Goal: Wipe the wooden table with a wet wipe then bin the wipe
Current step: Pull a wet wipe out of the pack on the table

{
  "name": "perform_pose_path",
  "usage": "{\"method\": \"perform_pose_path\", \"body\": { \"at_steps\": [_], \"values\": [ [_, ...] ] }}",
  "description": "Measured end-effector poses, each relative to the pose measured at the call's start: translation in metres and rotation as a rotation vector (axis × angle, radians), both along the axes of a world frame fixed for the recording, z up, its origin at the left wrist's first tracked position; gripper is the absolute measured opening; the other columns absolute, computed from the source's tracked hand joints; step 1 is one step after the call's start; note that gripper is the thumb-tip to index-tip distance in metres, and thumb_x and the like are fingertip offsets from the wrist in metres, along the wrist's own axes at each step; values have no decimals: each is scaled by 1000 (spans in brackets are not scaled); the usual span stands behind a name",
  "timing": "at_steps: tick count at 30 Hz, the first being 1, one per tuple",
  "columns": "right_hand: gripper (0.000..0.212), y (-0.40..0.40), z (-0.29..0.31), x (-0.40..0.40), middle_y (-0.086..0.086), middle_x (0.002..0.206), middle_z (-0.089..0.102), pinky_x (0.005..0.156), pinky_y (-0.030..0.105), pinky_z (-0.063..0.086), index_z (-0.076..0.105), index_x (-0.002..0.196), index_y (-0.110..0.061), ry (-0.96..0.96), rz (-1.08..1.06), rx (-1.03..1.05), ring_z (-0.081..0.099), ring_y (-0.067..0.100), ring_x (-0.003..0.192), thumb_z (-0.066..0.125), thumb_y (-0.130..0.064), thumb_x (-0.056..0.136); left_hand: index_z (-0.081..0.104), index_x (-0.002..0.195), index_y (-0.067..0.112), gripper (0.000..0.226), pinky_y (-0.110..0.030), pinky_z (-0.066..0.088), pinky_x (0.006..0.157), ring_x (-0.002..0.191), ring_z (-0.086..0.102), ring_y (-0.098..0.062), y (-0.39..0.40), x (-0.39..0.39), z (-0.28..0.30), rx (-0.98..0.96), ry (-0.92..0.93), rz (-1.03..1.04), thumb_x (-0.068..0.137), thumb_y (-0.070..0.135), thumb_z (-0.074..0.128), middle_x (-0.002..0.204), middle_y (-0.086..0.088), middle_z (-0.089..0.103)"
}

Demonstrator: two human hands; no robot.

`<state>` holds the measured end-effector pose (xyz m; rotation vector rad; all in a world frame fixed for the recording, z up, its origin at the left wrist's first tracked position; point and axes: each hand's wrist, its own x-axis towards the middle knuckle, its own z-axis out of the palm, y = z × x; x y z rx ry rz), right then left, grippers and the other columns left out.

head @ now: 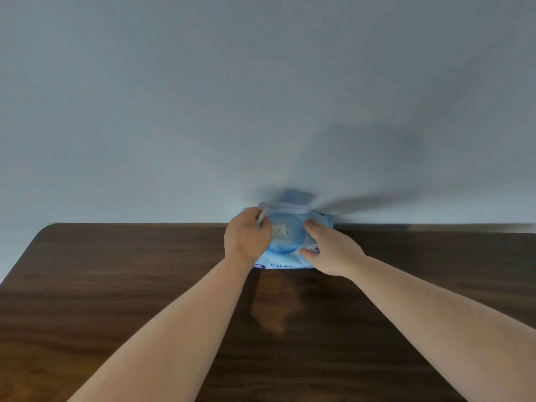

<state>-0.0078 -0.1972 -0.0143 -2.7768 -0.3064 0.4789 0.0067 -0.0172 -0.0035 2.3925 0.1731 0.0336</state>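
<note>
A light-blue pack of wet wipes (285,256) lies on the dark wooden table (116,285) at its far edge, against the wall. The pack's flip lid (287,208) stands open at the back. A white wipe (280,230) shows in the round opening. My left hand (246,237) is at the pack's left side, its fingers pinched on a white strip of wipe or lid edge near the opening. My right hand (330,249) lies flat on the pack's right side, fingers spread, pressing it down.
A plain pale wall (261,97) rises straight behind the table's far edge. The table's rounded far-left corner (50,227) is in view. No bin is visible.
</note>
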Motion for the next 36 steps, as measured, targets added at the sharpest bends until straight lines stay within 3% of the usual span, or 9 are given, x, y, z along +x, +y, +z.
{"method": "perform_pose_path", "body": {
  "at_steps": [4, 8, 13, 16, 20, 26, 29, 33, 36],
  "values": [
    [39, 17, 8, 2, 2, 116, 58, 86, 35, 45, 57, 124, -20, -263, -13, -15, 56, 23, 105, 43, -42, 95, 42, 59, 20, 31, -22, 32, 51, 65, 45, -23, 23, 0, 2, -36, 82, 48, 87, 18, 55, 57, 4, 44],
    [36, 39, 0, 13, 5, 105, 58, 72, 33, 41, 60, 109, -16, -158, -127, 46, 55, 24, 101, 51, -46, 91, 49, 65, 9, 29, -29, 31, 54, 67, 44, -23, 33, -3, -1, -31, 108, 63, 88, 24, 58, 60, 1, 46],
    [17, 57, -12, 21, 5, 90, 59, 69, 30, 34, 54, 79, -16, -138, -242, 203, 53, 26, 96, 60, -30, 87, 45, 64, 12, 32, -25, 30, 53, 64, 41, -21, 36, -4, -3, -49, 92, 33, 88, 26, 58, 59, 2, 42],
    [13, 59, -12, 24, 7, 94, 59, 70, 28, 34, 61, 84, -10, -145, -242, 223, 53, 25, 90, 61, -22, 89, 43, 63, 13, 33, -26, 30, 53, 62, 41, -20, 37, -4, -4, -54, 83, 33, 88, 26, 58, 58, 2, 42],
    [10, 50, 0, 23, 3, 83, 56, 67, 29, 36, 55, 83, -12, -56, -326, 392, 52, 21, 78, 60, -17, 89, 41, 61, 19, 34, -27, 30, 50, 63, 45, -20, 38, -4, -4, 4, 120, 67, 90, 28, 55, 58, 5, 46],
    [14, 29, 30, 13, 10, 94, 66, 65, 32, 41, 50, 72, -15, -56, -498, 593, 59, 28, 83, 57, -12, 84, 38, 61, 19, 33, -28, 29, 50, 62, 43, -19, 33, -4, 3, 46, 138, 84, 89, 28, 54, 60, 4, 43],
    [12, 24, 39, 4, 5, 75, 56, 58, 30, 37, 49, 73, -12, -77, -562, 662, 52, 24, 71, 55, -11, 83, 39, 61, 18, 33, -27, 29, 49, 55, 40, -15, 29, -5, 12, 48, 109, 64, 88, 29, 54, 58, 5, 42],
    [8, 18, 54, 0, -3, 68, 46, 58, 30, 35, 50, 79, -12, -107, -657, 746, 44, 19, 68, 55, -14, 86, 56, 83, 15, 14, -27, 39, 60, 70, 53, -17, 27, -8, 22, 47, 103, 14, 89, 28, 54, 75, 4, 58],
    [8, 14, 63, -5, -2, 72, 48, 59, 30, 34, 52, 82, -11, -101, -688, 754, 45, 19, 74, 54, -17, 86, 60, 102, 16, 17, -30, 46, 77, 86, 56, -17, 25, -13, 27, -16, 87, 22, 89, 26, 53, 91, 7, 60]
  ]
}}
